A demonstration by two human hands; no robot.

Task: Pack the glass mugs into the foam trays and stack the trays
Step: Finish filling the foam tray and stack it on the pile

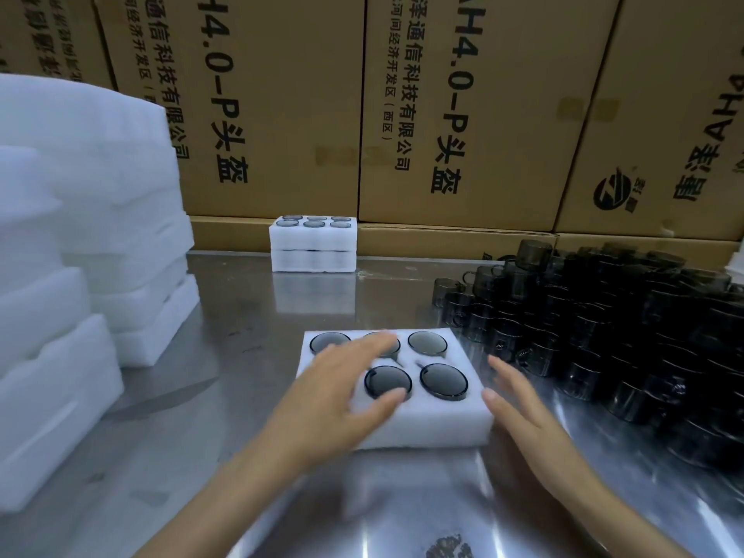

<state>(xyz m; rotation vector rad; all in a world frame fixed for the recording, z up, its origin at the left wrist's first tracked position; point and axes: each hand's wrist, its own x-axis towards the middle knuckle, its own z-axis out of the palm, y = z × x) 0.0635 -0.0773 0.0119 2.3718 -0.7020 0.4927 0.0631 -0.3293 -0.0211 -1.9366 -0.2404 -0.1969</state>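
Note:
A white foam tray (439, 420) lies on the steel table in front of me, with dark glass mugs (443, 381) sunk into its round holes. My left hand (342, 384) hovers flat over the tray's left half, fingers spread, covering part of it. My right hand (519, 400) is open beside the tray's right edge, palm turned toward it. Both hands are motion-blurred and hold nothing. At the back of the table stands a stack of two filled foam trays (314, 245).
A large pile of loose dark glass mugs (604, 336) fills the table's right side. Stacks of white foam trays (80, 243) rise on the left. Cardboard boxes (463, 114) wall off the back. The steel table (225, 396) is reflective.

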